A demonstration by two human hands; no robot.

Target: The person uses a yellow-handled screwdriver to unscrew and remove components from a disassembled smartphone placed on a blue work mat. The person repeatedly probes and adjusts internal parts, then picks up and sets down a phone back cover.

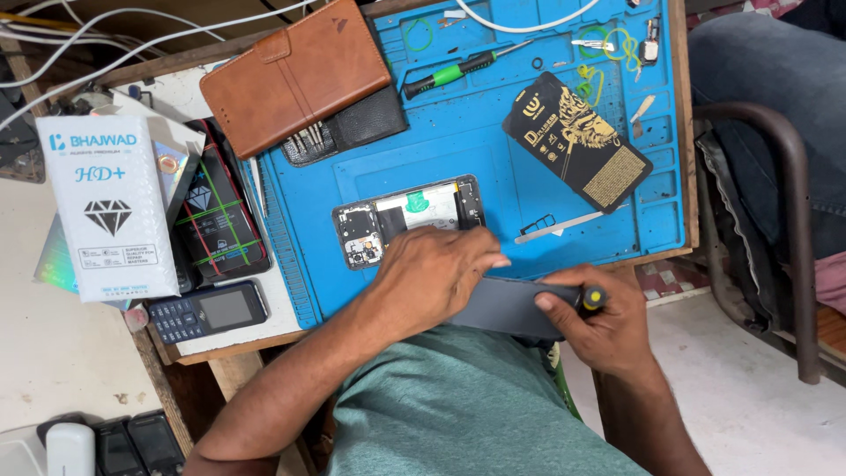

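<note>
opened phone [407, 220]: i see it lying flat on the blue work mat [493, 150], back removed, boards and a pale inner panel showing; its near edge is under my left hand.
dark back cover [507, 307]: a flat grey panel at the near edge of the bench, just below the opened phone – both hands are on it.
left hand [434, 275]: palm down, fingers curled over the left end of the dark back cover, clenched on it and touching the phone's lower edge.
right hand [601, 328]: closed around a small screwdriver [592, 300] – only its yellow-and-black butt shows past the thumb – and resting on the cover's right end.
flat metal pry tool [555, 227]: lies on the mat just right of the phone.
black and gold packet [577, 141]: tilted on the mat, further right.
green-handled screwdriver [463, 69]: near the mat's far edge.
brown wallet case [295, 75]: overlaps the mat's far left corner.
white box [106, 207]: stands left of the mat, above a keypad phone [207, 310].
</note>
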